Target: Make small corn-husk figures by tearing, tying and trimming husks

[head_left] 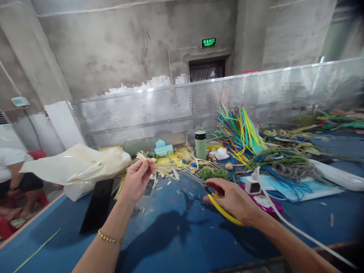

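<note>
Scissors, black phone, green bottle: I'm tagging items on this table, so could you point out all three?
Scissors (223, 213), head view: on the yellow handle below the fingers.
Black phone (97, 206), head view: middle of the dark face.
Green bottle (201, 149), head view: pale body below the black lid.

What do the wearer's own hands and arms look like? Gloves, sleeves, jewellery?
Both the left hand and right hand are ungloved. No sleeves show on either forearm. The left forearm has a gold-coloured beaded bracelet; nothing is visibly worn on the right. No rings discernible.
</note>
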The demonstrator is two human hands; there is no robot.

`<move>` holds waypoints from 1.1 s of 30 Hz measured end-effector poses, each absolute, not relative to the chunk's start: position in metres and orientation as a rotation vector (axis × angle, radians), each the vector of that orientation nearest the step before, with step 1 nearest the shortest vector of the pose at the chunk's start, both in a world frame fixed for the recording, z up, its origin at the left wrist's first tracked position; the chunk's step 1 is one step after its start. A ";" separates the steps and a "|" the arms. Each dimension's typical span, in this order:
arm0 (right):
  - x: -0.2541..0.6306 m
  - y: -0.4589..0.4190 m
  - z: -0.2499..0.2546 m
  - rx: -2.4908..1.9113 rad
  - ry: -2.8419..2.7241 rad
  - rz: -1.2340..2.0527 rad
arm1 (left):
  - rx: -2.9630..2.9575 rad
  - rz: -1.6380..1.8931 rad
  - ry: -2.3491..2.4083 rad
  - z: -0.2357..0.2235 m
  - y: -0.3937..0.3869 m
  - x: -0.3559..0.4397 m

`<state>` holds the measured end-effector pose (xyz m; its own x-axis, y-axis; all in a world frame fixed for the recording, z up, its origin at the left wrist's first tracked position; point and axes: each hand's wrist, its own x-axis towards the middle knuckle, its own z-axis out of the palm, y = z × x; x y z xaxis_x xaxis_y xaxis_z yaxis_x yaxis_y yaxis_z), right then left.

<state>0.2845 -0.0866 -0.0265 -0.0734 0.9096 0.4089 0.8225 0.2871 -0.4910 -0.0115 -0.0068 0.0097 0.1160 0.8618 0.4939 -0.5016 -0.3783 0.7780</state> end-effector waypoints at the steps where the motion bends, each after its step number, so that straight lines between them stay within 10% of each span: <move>1: 0.283 -0.085 -0.027 -1.544 -1.909 0.180 | 1.259 1.530 0.410 0.010 -0.008 -0.011; 33: 0.254 -0.089 -0.026 -1.337 -1.841 0.556 | 0.967 1.741 0.281 0.013 0.004 -0.013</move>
<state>0.2538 -0.0889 -0.0259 -0.1441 0.9316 0.3337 0.5915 0.3515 -0.7257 -0.0133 0.0038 0.0132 -0.0966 0.8787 0.4674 -0.6874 -0.3986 0.6071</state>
